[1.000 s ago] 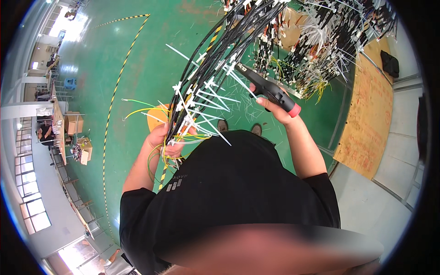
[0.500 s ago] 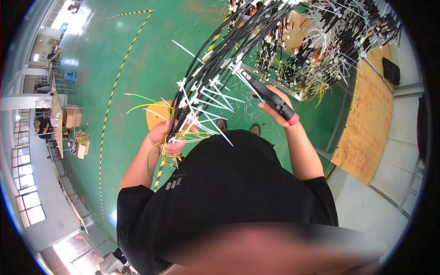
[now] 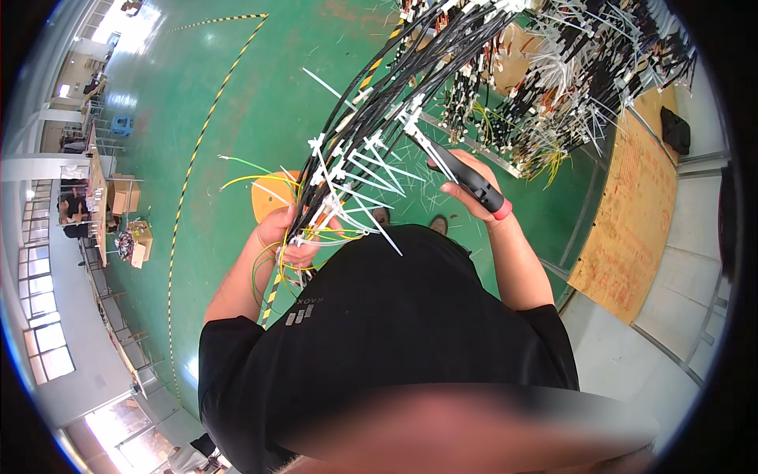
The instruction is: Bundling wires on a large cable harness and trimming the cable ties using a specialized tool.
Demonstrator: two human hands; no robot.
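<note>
A thick bundle of black wires [image 3: 359, 126] runs from the upper middle down to my left hand [image 3: 286, 237]. That hand is closed around its lower end, where yellow and green wires [image 3: 257, 180] stick out. White cable ties [image 3: 379, 174] bind the bundle, their long tails pointing to the right. My right hand [image 3: 483, 170] is wrapped round a black cable tie gun [image 3: 467, 180] with a red end. The gun's nose reaches a white tie on the bundle's right side; whether it touches the bundle I cannot tell.
More wire harnesses with ties [image 3: 553, 87] hang at the upper right, beside a wooden board [image 3: 624, 221]. A round orange stool top [image 3: 272, 197] stands beyond my left hand. Cut tie tails litter the green floor [image 3: 237, 118]. Cardboard boxes [image 3: 125, 197] and a person [image 3: 75, 212] are far left.
The cable tie gun has tilted a little, its nose slightly lower against the bundle. My left hand keeps its hold, almost unmoved.
</note>
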